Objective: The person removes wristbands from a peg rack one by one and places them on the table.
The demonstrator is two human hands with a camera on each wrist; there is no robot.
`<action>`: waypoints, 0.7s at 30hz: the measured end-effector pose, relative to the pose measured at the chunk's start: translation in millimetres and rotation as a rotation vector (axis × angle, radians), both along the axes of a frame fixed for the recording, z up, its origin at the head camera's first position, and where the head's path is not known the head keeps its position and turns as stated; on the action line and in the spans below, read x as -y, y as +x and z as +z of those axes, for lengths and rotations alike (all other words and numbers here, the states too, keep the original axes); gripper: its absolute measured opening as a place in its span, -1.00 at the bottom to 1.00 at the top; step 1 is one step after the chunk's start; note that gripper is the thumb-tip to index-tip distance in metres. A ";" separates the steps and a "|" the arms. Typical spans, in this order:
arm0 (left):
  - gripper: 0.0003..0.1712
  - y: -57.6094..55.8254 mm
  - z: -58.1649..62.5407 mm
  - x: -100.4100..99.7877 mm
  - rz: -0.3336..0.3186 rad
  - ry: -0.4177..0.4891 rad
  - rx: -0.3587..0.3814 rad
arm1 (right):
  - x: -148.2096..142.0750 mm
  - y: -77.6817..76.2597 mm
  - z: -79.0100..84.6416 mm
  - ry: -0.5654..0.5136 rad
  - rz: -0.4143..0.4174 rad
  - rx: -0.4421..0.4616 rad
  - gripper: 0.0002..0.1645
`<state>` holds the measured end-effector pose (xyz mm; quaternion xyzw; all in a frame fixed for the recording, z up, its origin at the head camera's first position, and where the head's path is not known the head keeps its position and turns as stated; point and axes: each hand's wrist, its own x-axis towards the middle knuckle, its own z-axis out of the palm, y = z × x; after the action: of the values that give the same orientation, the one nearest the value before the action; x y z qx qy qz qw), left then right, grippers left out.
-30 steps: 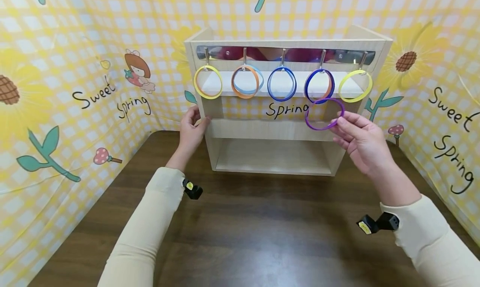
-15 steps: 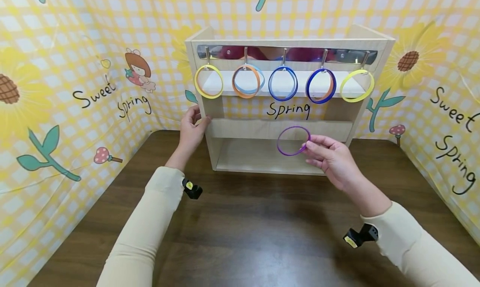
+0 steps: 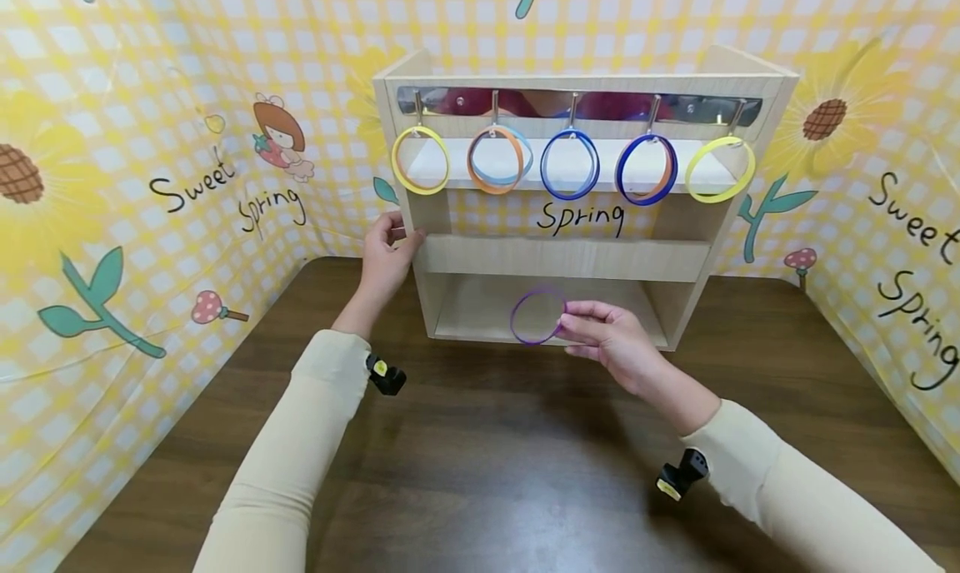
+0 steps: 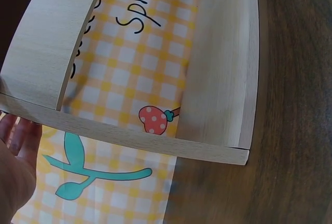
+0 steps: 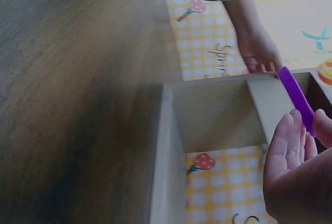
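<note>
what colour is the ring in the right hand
Purple; the ring in the right hand shows its colour best in the right wrist view.

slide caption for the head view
Right hand pinches a purple ring in front of a wooden hook rack; left hand grips its side.

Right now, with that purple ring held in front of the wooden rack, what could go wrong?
The right hand pinches the purple ring only at its edge, so it might slip and drop.
If that hand knocked the wooden rack, the hanging rings could swing or come off.
The left hand holds the rack's side, so a careless pull there might shift it.
</note>
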<state>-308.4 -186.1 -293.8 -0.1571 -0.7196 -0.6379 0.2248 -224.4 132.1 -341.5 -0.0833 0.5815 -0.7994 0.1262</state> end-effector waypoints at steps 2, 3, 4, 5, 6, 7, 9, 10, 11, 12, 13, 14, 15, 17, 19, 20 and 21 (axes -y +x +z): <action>-0.59 0.9 1.0 -0.3 0.010 -0.010 0.009 | 5.5 -2.9 -5.8 0.021 0.014 0.006 -0.86; -0.58 1.5 1.3 -0.5 0.017 -0.012 0.013 | 8.1 -4.2 -8.3 0.030 0.022 0.010 -0.87; -0.59 1.3 1.0 -0.4 0.019 -0.011 0.016 | 10.6 -5.7 -10.6 0.037 0.030 0.014 -0.87; -0.59 1.4 0.9 -0.3 0.021 -0.010 0.018 | 13.1 -7.4 -12.8 0.043 0.037 0.020 -0.87; -0.60 1.4 0.8 -0.3 0.023 -0.010 0.019 | 15.7 -9.0 -14.9 0.046 0.044 0.027 -0.87; -0.61 1.4 0.6 -0.3 0.026 -0.009 0.021 | 18.3 -10.8 -16.8 0.048 0.051 0.032 -0.87; -0.63 0.8 0.5 -0.7 0.031 -0.007 0.020 | 23.6 -14.1 -20.0 0.056 0.065 0.045 -0.87; -0.64 0.4 0.5 -0.9 0.030 -0.006 0.018 | 26.2 -15.7 -21.6 0.061 0.069 0.052 -0.87; -0.65 0.0 0.5 -1.3 0.029 -0.006 0.014 | 28.8 -17.3 -23.4 0.066 0.072 0.057 -0.86; -0.66 -0.2 0.5 -1.6 0.029 -0.008 0.012 | 31.4 -18.8 -25.2 0.071 0.074 0.061 -0.86; -0.66 -0.5 0.4 -1.8 0.027 -0.008 0.010 | 33.5 -20.3 -27.2 0.078 0.080 0.062 -0.86; -0.66 -0.7 0.4 -1.9 0.024 -0.008 0.008 | 35.7 -21.6 -29.2 0.086 0.084 0.064 -0.85; -0.66 -0.7 0.4 -1.9 0.023 -0.010 0.007 | 37.9 -22.9 -31.5 0.093 0.089 0.065 -0.84; -0.66 -0.1 0.4 -1.4 0.020 -0.011 0.007 | 42.2 -25.8 -36.4 0.102 0.094 0.074 -0.80; -0.66 0.6 0.4 -0.6 0.020 -0.010 0.009 | 46.1 -28.7 -41.2 0.112 0.105 0.079 -0.73; -0.66 1.1 0.5 -0.1 0.021 -0.008 0.009 | 48.3 -30.1 -43.5 0.118 0.110 0.080 -0.69; -0.67 1.6 0.6 0.4 0.022 -0.007 0.008 | 50.6 -31.5 -46.0 0.120 0.114 0.083 -0.65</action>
<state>-306.9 -186.5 -293.1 -0.1472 -0.7244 -0.6336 0.2285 -255.9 81.5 -387.5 -0.0756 0.6170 -0.7573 0.2003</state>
